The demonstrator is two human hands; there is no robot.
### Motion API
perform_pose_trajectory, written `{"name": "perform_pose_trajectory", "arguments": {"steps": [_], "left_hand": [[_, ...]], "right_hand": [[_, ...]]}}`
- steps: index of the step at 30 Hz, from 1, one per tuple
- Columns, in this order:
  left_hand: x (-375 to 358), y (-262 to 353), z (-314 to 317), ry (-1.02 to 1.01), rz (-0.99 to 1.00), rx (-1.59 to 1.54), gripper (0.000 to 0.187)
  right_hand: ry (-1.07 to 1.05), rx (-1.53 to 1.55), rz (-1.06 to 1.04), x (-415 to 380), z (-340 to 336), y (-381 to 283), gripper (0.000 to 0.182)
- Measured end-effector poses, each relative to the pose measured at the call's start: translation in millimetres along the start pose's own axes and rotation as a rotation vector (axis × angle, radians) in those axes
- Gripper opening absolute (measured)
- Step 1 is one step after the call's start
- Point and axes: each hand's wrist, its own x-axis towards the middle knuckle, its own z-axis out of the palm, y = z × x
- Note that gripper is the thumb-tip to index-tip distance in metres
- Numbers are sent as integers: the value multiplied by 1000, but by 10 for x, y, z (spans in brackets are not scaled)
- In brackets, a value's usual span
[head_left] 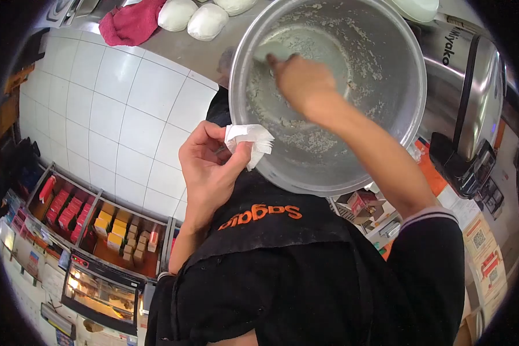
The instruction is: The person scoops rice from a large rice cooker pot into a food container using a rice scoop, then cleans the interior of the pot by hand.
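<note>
My left hand (207, 164) pinches a folded white paper napkin (249, 139) between thumb and fingers, right at the near left rim of a large metal bowl (380, 135). Inside that bowl is my right hand (303, 83), lowered toward the bottom with its fingers curled and smeared by motion. A pale, flat piece (273, 51) shows at those fingertips, too blurred to name. Whitish crumbs and dried streaks cling to the bowl's inner wall and bottom.
On the metal counter (179, 49) at the upper left lie a red cloth (131, 22) and several white rounded dough pieces (207, 22). A silver Miyako appliance (455, 81) stands right of the bowl. Shelves with boxes (118, 230) and a lit display case (101, 291) are at lower left.
</note>
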Motion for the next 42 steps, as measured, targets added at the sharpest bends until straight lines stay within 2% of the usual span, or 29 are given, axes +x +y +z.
{"name": "perform_pose_trajectory", "arguments": {"steps": [1,3,4,6,8,10,11,13,14,16,17,19,20,22,23,25,26,27,28,30,32,33,35,36,38,39,40,41,42], "left_hand": [[-2,0,1,6,20,5,18],[10,3,23,14,6,-18,17],[-27,4,18,29,-28,-39,17],[-38,5,9,26,-41,-38,17],[-27,9,9,14,-50,-31,17],[-25,1,19,20,-40,-25,17],[-27,0,19,13,-50,-25,17],[-20,7,20,11,-13,-53,17],[-37,17,26,5,-18,-51,17],[-27,28,12,38,-35,-31,16],[-29,32,-3,32,-40,-15,16],[-18,51,-1,33,-54,-30,16],[-13,51,8,39,-71,-40,16],[-13,58,-11,38,-76,-22,16],[-5,64,-16,14,-64,-3,16],[-17,65,4,10,-63,-21,16],[-4,60,13,32,-47,-49,16],[-4,47,-3,27,-55,-45,16],[-4,53,-10,30,-58,-43,16],[-3,57,-11,18,-58,-58,17],[19,69,-21,24,-53,-39,17],[0,77,-23,11,-58,-25,17],[5,75,-10,6,-43,3,18],[12,72,-16,22,-20,16,18],[36,64,-58,1,4,9,18],[31,68,-70,14,-17,10,18],[-6,60,-81,26,-53,13,19],[-11,98,-55,41,-60,45,19],[-30,94,-55,38,-77,46,19]], "right_hand": [[-1,3,6,-99,134,-14,32],[-84,-230,-240,-368,544,-115,34],[-128,-205,-225,-533,625,-113,31],[-169,-192,-211,-659,586,66,28],[-408,-232,-320,-612,353,255,35],[30,-148,-386,-480,161,403,36],[23,-143,-377,-329,149,368,36],[-57,-124,55,-58,161,214,37],[-60,-120,61,-230,274,188,37],[-183,-124,-114,-614,550,113,35],[-192,-123,-117,-684,549,149,35],[-450,-86,-122,-739,482,297,33],[-452,-94,-126,-713,372,375,33],[-66,-80,-182,-652,92,423,36],[-72,-68,-172,-606,167,384,36],[-160,81,209,-490,365,298,36],[-143,74,211,-586,498,386,36],[-248,16,39,-768,691,493,37],[-370,-31,-127,-874,598,387,37],[-402,58,-81,-784,188,396,38],[-127,-8,-117,-642,-39,435,37],[-134,14,-105,-551,-156,343,37],[-163,292,-16,-338,-366,130,37],[-152,299,-3,-455,-207,141,37],[-430,171,-367,-662,233,132,35],[-427,164,-381,-643,52,186,35],[-518,134,-341,-673,-244,251,34],[-618,112,-292,-710,-378,287,33],[-632,121,-287,-623,-309,314,33]]}}
